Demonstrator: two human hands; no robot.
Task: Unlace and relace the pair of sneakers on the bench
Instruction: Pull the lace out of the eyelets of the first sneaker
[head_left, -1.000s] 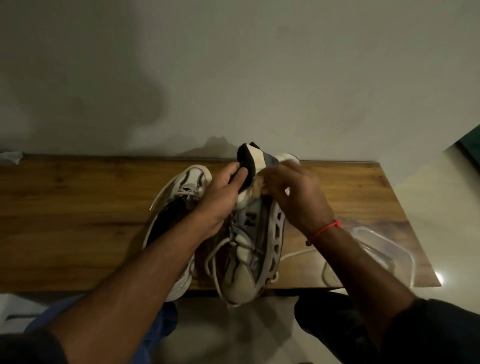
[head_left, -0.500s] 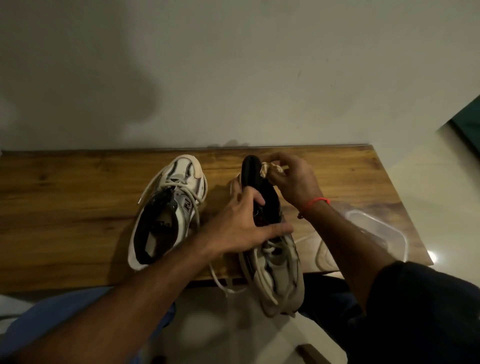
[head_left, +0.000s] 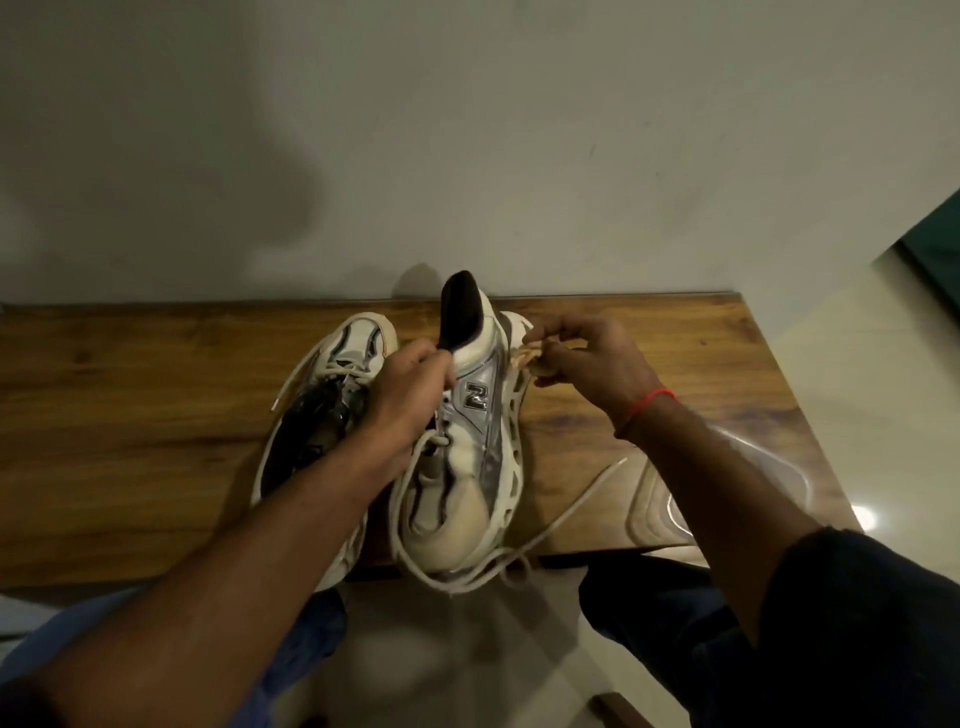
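Two sneakers sit on the wooden bench (head_left: 156, 415), close to the wall, and the big change is with the sneaker on the right (head_left: 467, 457). Half a second ago it lay flat with its dark opening up; now it is tipped on its side, so the silver side with the letter N shows, and its toe pokes past the front edge of the bench. That likely means the person is turning it to get at the lace, so the unlacing is only just starting. The other sneaker (head_left: 332, 415) stays flat beside it, touching it, with its lace done up. The left hand (head_left: 410, 395) has moved from the top of the shoe to the collar and grips it near the black tongue. The right hand (head_left: 587, 358) stays by the heel, its fingertips pinching a small pale wad; I cannot tell what it is. A loose white lace (head_left: 571, 514) trails from the toe across the bench. A clear plastic lid (head_left: 753, 478) lies at the right end.
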